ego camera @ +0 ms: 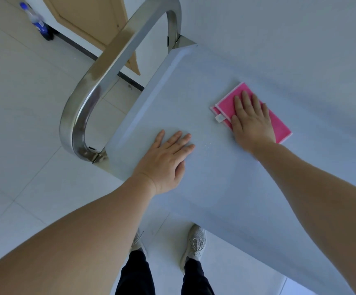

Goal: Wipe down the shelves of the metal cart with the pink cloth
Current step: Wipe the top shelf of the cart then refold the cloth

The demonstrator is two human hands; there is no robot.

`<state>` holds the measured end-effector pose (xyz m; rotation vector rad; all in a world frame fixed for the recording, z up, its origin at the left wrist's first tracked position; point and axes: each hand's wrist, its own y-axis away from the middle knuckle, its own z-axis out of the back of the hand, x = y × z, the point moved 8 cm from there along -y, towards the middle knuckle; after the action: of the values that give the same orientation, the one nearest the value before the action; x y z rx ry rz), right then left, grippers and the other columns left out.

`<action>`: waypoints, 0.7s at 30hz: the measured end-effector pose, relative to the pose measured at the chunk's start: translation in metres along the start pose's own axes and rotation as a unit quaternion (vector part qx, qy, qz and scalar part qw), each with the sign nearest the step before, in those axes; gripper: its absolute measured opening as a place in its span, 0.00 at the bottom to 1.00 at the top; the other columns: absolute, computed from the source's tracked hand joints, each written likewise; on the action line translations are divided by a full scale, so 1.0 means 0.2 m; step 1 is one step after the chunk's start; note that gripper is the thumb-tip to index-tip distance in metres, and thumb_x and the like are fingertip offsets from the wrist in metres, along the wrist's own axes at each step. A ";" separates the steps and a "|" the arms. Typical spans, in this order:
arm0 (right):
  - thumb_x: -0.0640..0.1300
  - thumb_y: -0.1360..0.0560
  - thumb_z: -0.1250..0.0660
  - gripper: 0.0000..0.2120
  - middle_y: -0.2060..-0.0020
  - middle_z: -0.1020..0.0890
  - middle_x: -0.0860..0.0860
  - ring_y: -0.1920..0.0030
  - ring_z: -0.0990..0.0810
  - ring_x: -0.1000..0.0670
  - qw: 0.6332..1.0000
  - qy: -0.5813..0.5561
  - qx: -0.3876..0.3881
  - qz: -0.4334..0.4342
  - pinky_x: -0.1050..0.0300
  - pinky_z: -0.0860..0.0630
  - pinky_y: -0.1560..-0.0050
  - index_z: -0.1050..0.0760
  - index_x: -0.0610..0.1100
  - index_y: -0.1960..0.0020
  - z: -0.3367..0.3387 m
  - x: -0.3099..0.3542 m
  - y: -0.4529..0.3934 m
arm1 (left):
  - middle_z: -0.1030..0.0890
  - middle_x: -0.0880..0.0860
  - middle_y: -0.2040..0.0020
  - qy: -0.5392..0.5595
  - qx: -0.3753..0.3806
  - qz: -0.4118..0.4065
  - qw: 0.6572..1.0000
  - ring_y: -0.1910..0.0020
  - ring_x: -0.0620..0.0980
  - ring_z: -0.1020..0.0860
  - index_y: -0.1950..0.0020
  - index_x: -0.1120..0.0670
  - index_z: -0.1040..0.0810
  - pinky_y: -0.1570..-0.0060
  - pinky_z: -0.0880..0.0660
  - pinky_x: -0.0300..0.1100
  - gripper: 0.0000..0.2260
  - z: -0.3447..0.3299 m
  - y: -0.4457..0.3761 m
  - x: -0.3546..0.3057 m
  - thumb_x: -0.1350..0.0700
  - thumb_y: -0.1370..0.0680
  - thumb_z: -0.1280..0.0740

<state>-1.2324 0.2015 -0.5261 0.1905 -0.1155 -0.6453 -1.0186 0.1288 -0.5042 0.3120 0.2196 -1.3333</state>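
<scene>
The metal cart's top shelf [204, 86] is a pale flat surface running from the middle of the view to the lower right. A folded pink cloth [279, 126] with a white edge and small white tag lies on the shelf by the wall. My right hand [251, 122] presses flat on top of it, fingers spread and pointing away from me. My left hand [166, 160] lies flat and bare on the shelf near its left end, holding nothing. A few small specks [207, 145] lie on the shelf between my hands.
The cart's curved steel handle [100, 81] arches over the left end of the shelf. A blue-capped bottle [38, 22] stands on the tiled floor by a wooden door [92, 15]. A white wall borders the shelf's far side. My feet in grey shoes [194, 245] stand below.
</scene>
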 end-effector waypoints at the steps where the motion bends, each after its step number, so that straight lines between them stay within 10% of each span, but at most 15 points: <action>1: 0.53 0.21 0.56 0.27 0.23 0.51 0.48 0.24 0.55 0.44 1.000 0.001 0.006 0.006 0.47 0.58 0.26 0.55 0.48 0.24 -0.02 0.05 0.04 | 0.33 0.53 0.28 0.009 -0.003 0.001 1.000 0.28 0.54 0.37 0.32 0.55 0.29 0.28 0.48 0.59 0.22 0.01 0.00 0.00 0.55 0.24 0.50; 21: 0.55 0.21 0.59 0.27 0.25 0.55 0.52 0.25 0.60 0.46 0.994 0.023 0.058 0.085 0.49 0.64 0.27 0.60 0.51 0.24 -0.19 0.61 0.87 | 0.34 0.57 0.28 0.151 -0.022 0.003 0.988 0.27 0.53 0.41 0.33 0.61 0.31 0.26 0.52 0.51 0.17 0.07 0.01 0.06 0.61 0.21 0.45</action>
<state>-1.0279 0.2691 -0.5205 0.3042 -0.1234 -0.4647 -1.0144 0.1141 -0.4944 0.4768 0.5012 -1.2692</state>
